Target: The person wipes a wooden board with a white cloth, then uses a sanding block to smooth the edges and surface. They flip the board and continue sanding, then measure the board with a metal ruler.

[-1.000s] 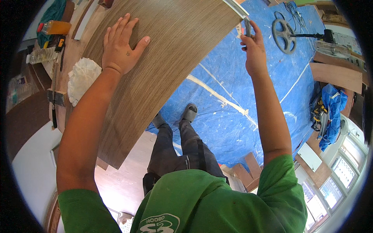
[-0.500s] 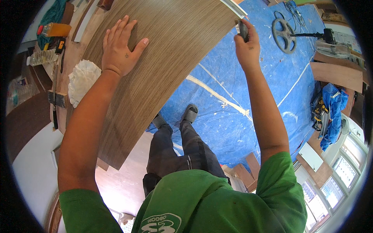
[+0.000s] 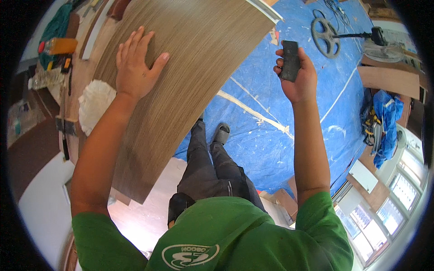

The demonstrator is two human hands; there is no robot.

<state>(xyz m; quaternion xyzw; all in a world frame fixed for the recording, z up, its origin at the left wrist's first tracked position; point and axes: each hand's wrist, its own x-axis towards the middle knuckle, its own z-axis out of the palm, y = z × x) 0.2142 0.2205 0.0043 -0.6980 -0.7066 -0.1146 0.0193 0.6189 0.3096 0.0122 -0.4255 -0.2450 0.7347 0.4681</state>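
Floor sheet: blue plastic, wrinkled and scuffed, flecked with pale specks and crossed by cream strips; spreads ahead and to the right.

Wood-grain panel: broad, flat, straight-edged; grey-brown face with fine streaks running lengthwise. Lies ahead and to the left, its long axis slanting from near left to far right. The left hand is the nearer, being upon it; the right hand is beyond its right long edge, apart from it, above the floor sheet.

Work surface: pale bare wood, along the panel's left side.

Fan base: grey, ring-shaped, spoked; far right, on the floor sheet.

Left hand: palm down on the panel's left part, fingers extended, thumb angled out; grasps nothing.

Right hand: palm upward, fingers and thumb curled around a dark block.

White cloth: crumpled, softly folded; left of the panel, nearer the person than the left hand.

Pale strip: narrow, rail-like, along the panel's far end; whether it is fixed there cannot be told.

Bottle: clear, amber contents, red cap; on its side, far left.

Dark block: oblong, near-black, matt, flat-faced; long axis roughly in line with the right forearm.
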